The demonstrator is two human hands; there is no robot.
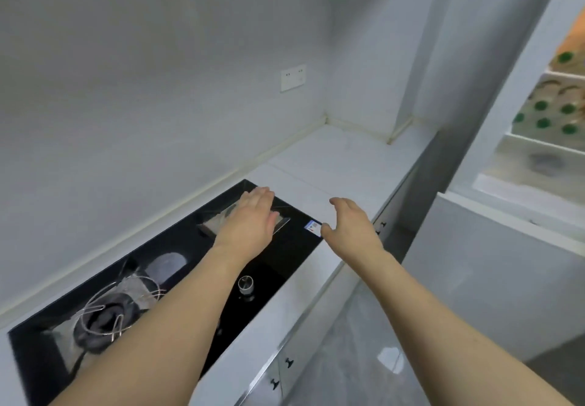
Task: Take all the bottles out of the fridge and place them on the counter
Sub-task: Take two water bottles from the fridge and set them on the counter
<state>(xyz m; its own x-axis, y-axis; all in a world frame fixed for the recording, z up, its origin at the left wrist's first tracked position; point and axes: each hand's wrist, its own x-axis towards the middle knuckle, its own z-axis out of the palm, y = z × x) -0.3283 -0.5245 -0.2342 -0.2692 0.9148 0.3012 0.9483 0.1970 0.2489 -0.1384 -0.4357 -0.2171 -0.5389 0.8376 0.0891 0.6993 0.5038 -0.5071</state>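
Neither hand is holding anything: left hand point(250, 220) is hovering flat, fingers straight and together, over the far end of the black cooktop point(294, 247); right hand point(351, 228) is hanging loosely curved, thumb apart from fingers, over the counter point(342, 165) edge just beside the cooktop corner.

What could be going wrong from here, imo: both arms are reaching over the cooktop, w/ the left forearm passing close above the knob point(245, 284) and near the wire pan support point(110, 307), so a careless swing back toward the fridge could be bumping the knob or snagging the wire. Bottles look packed tight on their shelf, so pulling one out fast could be knocking its neighbours over. Clear counter space is narrow, btwn cooktop and wall corner, so bottles set near the front edge could be tipping off.

Bottles point(550, 114), seen as green caps, are sitting on the fridge point(506, 89) shelves at far right, well apart from both hands and higher up; right hand is the nearer one. No bottles are standing on the counter yet, so the task looks barely started.
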